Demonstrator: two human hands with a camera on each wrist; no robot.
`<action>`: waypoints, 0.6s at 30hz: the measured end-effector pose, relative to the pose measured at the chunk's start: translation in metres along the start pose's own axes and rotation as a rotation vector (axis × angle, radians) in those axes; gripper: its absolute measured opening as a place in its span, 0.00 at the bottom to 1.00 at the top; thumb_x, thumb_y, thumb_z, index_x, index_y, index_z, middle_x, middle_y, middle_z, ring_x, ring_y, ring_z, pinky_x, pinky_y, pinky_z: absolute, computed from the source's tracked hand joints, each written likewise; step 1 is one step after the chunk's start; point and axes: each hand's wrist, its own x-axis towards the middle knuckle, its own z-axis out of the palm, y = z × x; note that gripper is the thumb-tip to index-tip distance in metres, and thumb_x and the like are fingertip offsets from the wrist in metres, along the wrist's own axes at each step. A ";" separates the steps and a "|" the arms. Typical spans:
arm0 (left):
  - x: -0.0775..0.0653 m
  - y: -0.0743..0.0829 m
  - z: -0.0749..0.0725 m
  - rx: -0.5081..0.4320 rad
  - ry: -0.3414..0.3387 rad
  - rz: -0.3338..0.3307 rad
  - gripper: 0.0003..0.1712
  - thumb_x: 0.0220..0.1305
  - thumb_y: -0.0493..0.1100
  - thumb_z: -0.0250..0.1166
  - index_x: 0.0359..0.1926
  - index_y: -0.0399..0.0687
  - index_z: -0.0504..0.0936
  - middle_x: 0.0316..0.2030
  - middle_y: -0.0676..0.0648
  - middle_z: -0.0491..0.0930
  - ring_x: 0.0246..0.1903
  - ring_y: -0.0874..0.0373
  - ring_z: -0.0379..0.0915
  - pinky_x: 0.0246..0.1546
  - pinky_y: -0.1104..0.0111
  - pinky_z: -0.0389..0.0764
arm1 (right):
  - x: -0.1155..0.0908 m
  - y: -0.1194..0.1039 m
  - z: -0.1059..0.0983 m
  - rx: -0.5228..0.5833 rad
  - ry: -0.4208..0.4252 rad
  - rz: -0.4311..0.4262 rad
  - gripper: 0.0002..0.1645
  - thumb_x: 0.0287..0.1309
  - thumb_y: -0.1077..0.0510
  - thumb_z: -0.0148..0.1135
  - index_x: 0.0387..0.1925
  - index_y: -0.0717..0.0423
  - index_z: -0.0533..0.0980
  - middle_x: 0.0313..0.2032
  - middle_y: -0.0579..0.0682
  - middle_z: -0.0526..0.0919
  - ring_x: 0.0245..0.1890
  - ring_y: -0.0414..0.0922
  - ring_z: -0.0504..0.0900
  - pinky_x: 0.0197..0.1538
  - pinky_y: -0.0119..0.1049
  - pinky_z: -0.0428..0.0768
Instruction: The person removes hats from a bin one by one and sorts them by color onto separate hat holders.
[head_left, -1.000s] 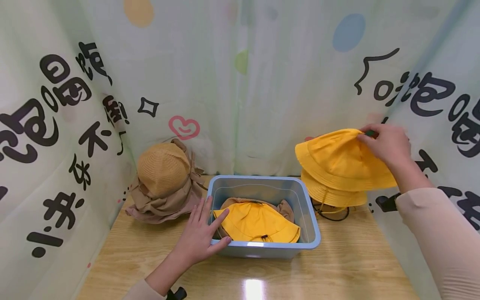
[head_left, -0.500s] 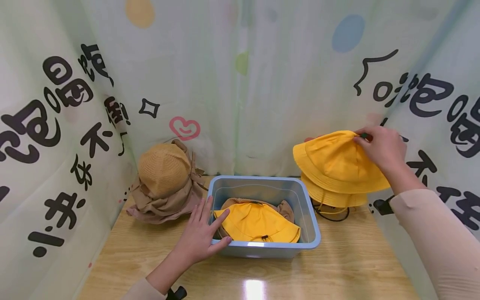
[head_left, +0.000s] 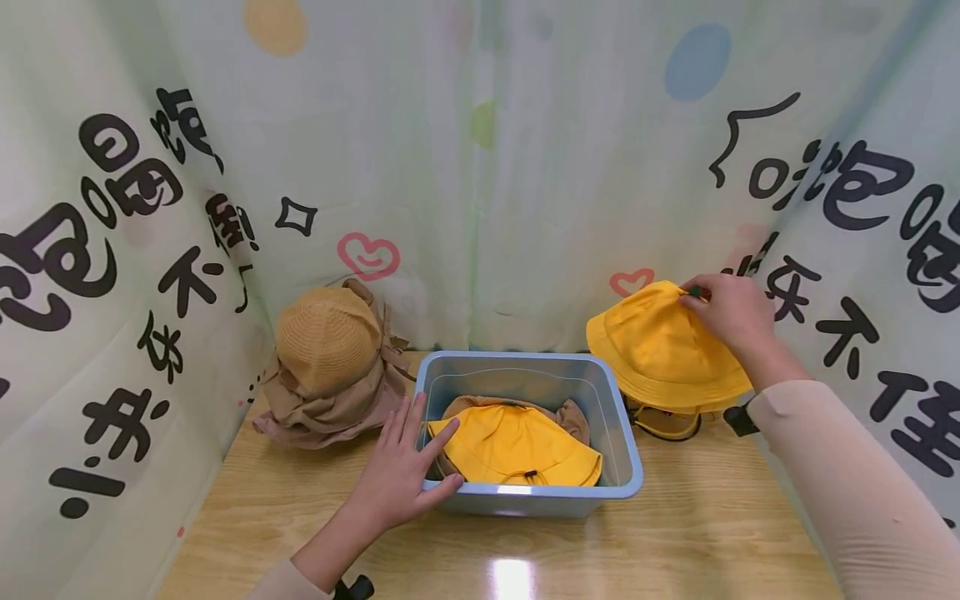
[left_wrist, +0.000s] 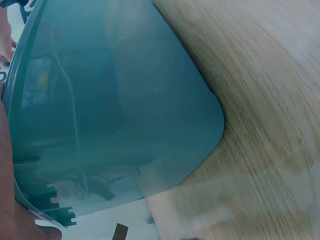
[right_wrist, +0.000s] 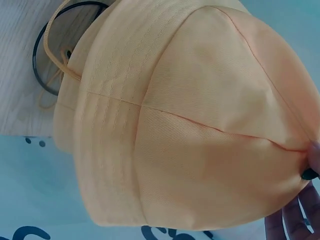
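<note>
At the right, my right hand (head_left: 731, 312) pinches the top of a yellow bucket hat (head_left: 656, 350) beside its small dark green tip. In the right wrist view the hat's seamed crown (right_wrist: 215, 125) hangs from the fingertips, its brim overlapping another yellow hat (right_wrist: 65, 125) beneath. My left hand (head_left: 401, 467) lies with fingers spread over the front left corner of the blue plastic bin (head_left: 630, 450). Inside the bin, a folded yellow hat (head_left: 517, 446) lies in front of a brown one (head_left: 573, 421). The left wrist view shows the bin's outer wall (left_wrist: 125, 100) standing on the table.
Left of the bin stands a stack of hats, a tan woven hat (head_left: 327, 337) over brown and mauve cloth ones (head_left: 322, 417). Cords (head_left: 667, 429) trail on the wooden table (head_left: 675, 533) below the right-hand hats. A printed curtain (head_left: 480, 208) encloses the back and sides.
My right hand has moved down and to the left with the yellow hat, which now covers most of the hat below. The left hand and the bin have stayed put.
</note>
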 end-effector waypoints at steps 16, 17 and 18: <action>0.000 0.001 0.003 -0.017 0.008 0.005 0.41 0.67 0.75 0.48 0.75 0.64 0.63 0.76 0.29 0.45 0.75 0.31 0.42 0.70 0.39 0.55 | -0.001 0.028 0.005 -0.004 -0.033 0.108 0.27 0.67 0.41 0.58 0.56 0.56 0.81 0.45 0.65 0.81 0.39 0.63 0.75 0.30 0.51 0.72; 0.000 0.001 0.001 -0.021 0.006 0.002 0.41 0.67 0.74 0.49 0.75 0.65 0.63 0.76 0.30 0.45 0.75 0.31 0.42 0.70 0.39 0.55 | -0.001 0.027 0.006 0.000 -0.035 0.098 0.27 0.67 0.41 0.58 0.56 0.56 0.80 0.46 0.65 0.81 0.40 0.63 0.75 0.31 0.52 0.72; -0.001 0.001 0.000 -0.027 0.004 -0.002 0.41 0.66 0.74 0.50 0.75 0.65 0.63 0.76 0.30 0.45 0.75 0.31 0.42 0.69 0.38 0.55 | -0.001 0.026 0.007 0.010 -0.029 0.088 0.27 0.67 0.41 0.59 0.56 0.56 0.80 0.46 0.65 0.82 0.40 0.63 0.75 0.32 0.53 0.73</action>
